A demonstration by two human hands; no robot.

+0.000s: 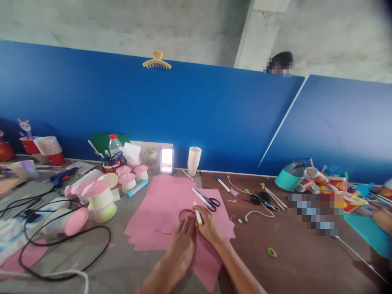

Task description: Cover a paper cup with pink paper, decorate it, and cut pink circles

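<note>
My right hand [206,226] is closed round a white marker with a yellow end [199,217], held over pink paper [153,216]. Beside it, my left hand [184,239] lies flat on the paper with its fingers stretched out. A thin round edge [183,212] shows just past the left fingertips; what it belongs to is partly hidden. Black-handled scissors [210,202] rest on the paper just beyond my right hand. Several pink sheets spread out under both hands, and a corner hangs toward me.
To the left are pink-and-white cup pieces [99,200], a light-blue marker [137,188] and black cable [64,241]. A white cup stack [194,161] stands by the blue partition [199,110]. On the right lie a blue-capped marker [223,184], a teal container [290,176] and another person's hand [382,220].
</note>
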